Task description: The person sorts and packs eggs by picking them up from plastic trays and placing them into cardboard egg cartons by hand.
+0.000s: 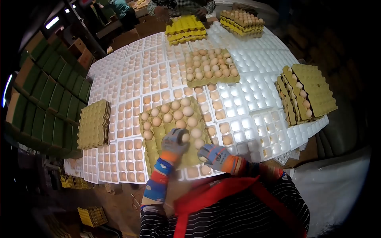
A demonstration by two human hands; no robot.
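A pulp egg tray (152,159) lies in front of me, with eggs in its far and right cups and bare cups at the near left. My left hand (174,142), in a grey glove with an orange cuff, is over the tray's middle, fingers curled round an egg (185,137). At the tray's near right corner, my right hand (217,156), gloved alike, is closed with a pale egg (202,158) partly showing under its fingers. Beneath the tray, white plastic egg trays (133,143) cover the table; those to the left hold eggs.
Another full pulp tray (212,66) sits farther up. Stacked trays stand at the left (94,123) and right (307,93). A yellow stack (185,28) is by another person's hands (201,12) across the table. Green-sided boxes (43,107) are piled at the left.
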